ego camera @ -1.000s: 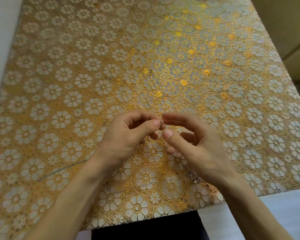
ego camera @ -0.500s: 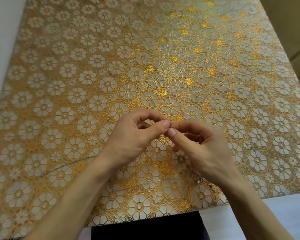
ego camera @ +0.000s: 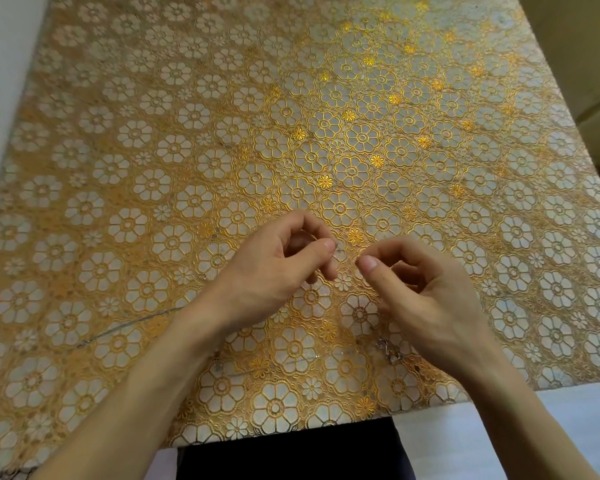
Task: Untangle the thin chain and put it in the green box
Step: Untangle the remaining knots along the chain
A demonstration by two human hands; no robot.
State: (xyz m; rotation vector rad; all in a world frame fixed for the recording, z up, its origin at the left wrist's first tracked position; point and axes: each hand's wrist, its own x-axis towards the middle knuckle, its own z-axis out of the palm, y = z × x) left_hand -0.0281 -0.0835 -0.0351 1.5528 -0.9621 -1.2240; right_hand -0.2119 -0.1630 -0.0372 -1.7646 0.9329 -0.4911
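My left hand (ego camera: 274, 271) and right hand (ego camera: 420, 289) each pinch the thin chain (ego camera: 390, 351) at mid-frame. Its tangled clump lies lower right on the tablecloth (ego camera: 187, 133). The untangling looks unfinished, and no green box is in view.

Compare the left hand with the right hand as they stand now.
The left hand pinches farther up the flowered tablecloth than the right hand, whose pinch sits nearer. A short strand of the thin chain shows at the left hand's fingertips; at the right hand's pinch it is too fine to make out. Both press thumb to forefinger, other fingers curled, and are bare to the forearm.
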